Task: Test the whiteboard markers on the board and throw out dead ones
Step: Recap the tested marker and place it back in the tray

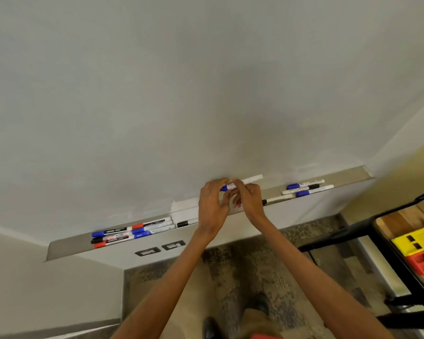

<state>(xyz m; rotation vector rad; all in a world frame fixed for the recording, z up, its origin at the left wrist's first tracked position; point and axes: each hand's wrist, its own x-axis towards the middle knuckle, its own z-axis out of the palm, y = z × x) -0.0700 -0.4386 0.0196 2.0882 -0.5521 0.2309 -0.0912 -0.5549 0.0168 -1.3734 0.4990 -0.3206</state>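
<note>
**Forearms meet at one blue marker, cap still on**

Head view. Forearms come up from the bottom edge and converge just in front of the tray (66,248) that runs along the foot of the whiteboard (206,94). Between the two hands sits the blue marker (250,179), lifted clear of the tray and close to the board. Its long axis runs nearly level, from the blue cap (227,187) on the left up to the white barrel end on the right.

The left hand (212,204) is curled, with thumb and fingertips closing on the cap end. The right hand (249,199) is also curled and pinches the barrel just right of the cap, so most of the barrel juts out past it. Each hand is at its own end; a pull apart along the marker's axis would likely uncap it for testing.

More markers lie in the tray: a cluster at the left (132,232) and another at the right (306,188). No bin is in view.
</note>
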